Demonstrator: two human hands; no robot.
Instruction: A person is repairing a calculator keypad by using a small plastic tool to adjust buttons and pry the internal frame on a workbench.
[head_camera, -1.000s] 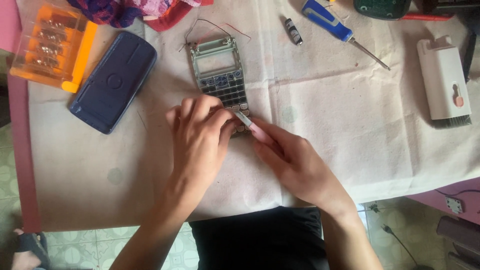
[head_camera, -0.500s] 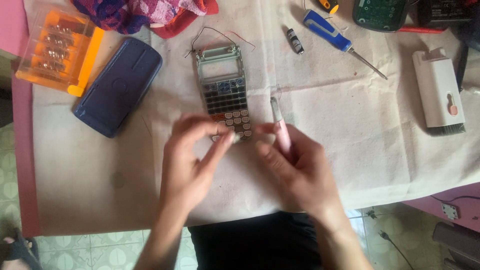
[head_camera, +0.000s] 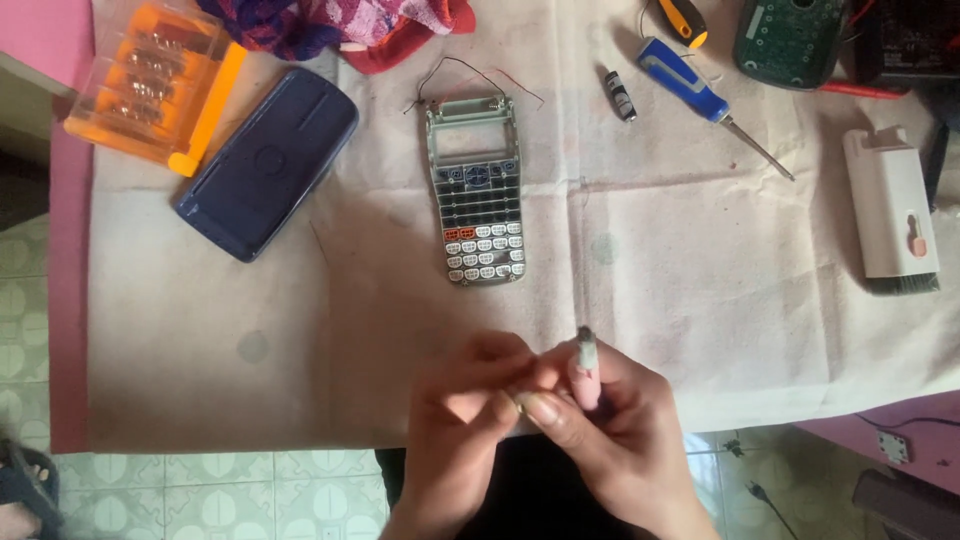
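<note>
With bits inside, orange case (head_camera: 150, 85).

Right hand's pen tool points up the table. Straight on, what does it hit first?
Likely nothing soon: from the right hand, the pink pen tool points over bare white cloth. The calculator shell lies left of that line; depth is unclear.
</note>
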